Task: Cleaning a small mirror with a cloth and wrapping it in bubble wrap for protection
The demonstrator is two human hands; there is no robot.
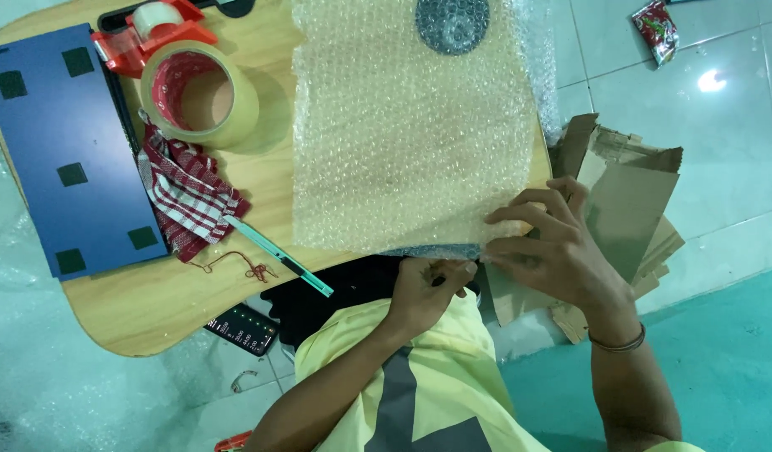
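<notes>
A sheet of clear bubble wrap [403,134] lies spread over a low wooden table [151,293], with a round dark grey disc [451,23] under its far edge. My right hand [549,243] pinches the sheet's near right corner at the table edge. My left hand [428,289] is curled at the sheet's near edge, fingers closed around a small dark object that I cannot identify.
On the table's left lie a blue board [68,151] with dark square pads, a big roll of tape [200,94], a red tape dispenser [151,29], a red checked cloth [185,192], a teal cutter [277,255]. Folded cardboard [629,192] lies on the floor right.
</notes>
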